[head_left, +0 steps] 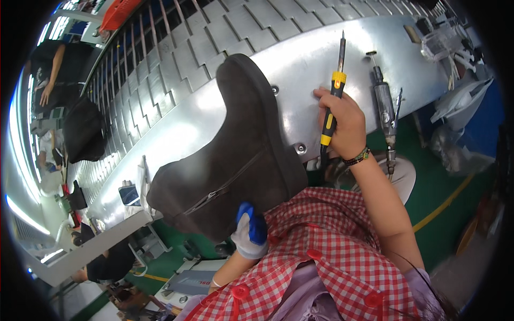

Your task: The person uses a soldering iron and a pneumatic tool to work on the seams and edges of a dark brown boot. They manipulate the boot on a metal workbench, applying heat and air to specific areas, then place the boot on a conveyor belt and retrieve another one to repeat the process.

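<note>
The dark boot (230, 144) overhangs the metal table's (302, 59) near edge; just off that edge the gloved left hand (251, 234) pinches it, thumb showing, other fingers hidden. Over the table, the right hand (347, 124) wraps its fingers round a yellow-and-black soldering iron (338, 80)

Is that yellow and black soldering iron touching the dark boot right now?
Apart. The head view shows the soldering iron upright in the right hand, with a strip of shiny metal table between it and the boot.
</note>
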Available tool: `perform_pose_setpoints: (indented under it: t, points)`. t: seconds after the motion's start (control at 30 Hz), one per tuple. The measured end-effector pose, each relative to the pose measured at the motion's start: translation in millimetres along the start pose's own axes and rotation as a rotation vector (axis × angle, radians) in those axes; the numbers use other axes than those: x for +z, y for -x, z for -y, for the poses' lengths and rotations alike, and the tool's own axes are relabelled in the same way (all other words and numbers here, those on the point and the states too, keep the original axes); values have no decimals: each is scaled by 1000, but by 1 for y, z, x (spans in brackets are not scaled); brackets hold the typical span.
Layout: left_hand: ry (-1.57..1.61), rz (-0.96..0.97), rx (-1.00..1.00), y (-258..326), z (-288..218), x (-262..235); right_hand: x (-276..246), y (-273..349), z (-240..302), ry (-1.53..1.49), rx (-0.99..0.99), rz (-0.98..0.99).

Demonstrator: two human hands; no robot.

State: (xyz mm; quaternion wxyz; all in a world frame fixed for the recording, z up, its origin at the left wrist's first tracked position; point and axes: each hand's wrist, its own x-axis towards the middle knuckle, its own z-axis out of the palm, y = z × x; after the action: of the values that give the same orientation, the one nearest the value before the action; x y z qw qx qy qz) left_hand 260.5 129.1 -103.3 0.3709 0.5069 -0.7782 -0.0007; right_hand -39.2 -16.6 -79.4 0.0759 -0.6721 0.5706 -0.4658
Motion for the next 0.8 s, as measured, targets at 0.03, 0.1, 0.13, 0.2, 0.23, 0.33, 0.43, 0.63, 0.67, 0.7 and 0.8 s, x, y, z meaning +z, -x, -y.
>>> perform_pose_setpoints:
  t: [0.03, 0.1, 0.13, 0.2, 0.23, 0.33, 0.43, 0.63, 0.67, 0.7, 0.8]
  points:
    - [98, 63, -31, -2, -5, 0, 0, -1, 3, -21, 14, 7]
    - [286, 164, -95, -8, -18, 3, 3, 7, -1, -21, 50, 23]
    - [370, 199, -127, -12, -24, 5, 3, 7, -2, -10, 43, -3]
    - [702, 229, -525, -70, -58, -5, 7, 12, -3, 14, 13, -53]
    - [890, 237, -706, -95, -69, -6, 9, 14, -5, 30, -7, -81]
    - [582, 323, -323, -115, -75, 10, 12, 19, -7, -46, 1, -129]
    - [601, 260, 173, -111, -69, 21, 13, 23, -11, -96, 37, -168]
    - [1037, -43, -356, -109, -66, -12, 5, 29, -30, -124, 99, -178]
    - [1121, -192, -381, -114, -64, -11, 3, 24, -28, -38, -30, -203]
    - [1904, -346, -767, -139, -81, -23, -2, 20, -22, -59, -37, -179]
    - [1853, 27, -681, -209, -54, -30, -16, 26, -38, 28, 26, -124]
